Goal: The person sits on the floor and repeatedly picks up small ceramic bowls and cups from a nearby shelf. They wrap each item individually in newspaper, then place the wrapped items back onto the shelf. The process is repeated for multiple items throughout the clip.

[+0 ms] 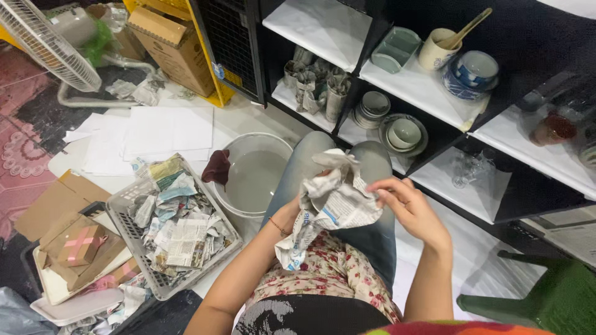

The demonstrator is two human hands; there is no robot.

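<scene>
I am looking down past a black shelf unit (434, 99) holding stacked bowls (403, 133) and paper-wrapped pieces, a white basin (257, 177) of cloudy water with a dark rag (217, 166) draped on its rim, and a grey basket (133, 232) heaped with newspaper scraps beside my left knee. Over my lap I am holding a crumpled newspaper bundle (332, 201): my left hand (292, 214), mostly hidden, is gripping underneath, while my right hand (406, 201) is pinching its edge with curled fingers (382, 189).
</scene>
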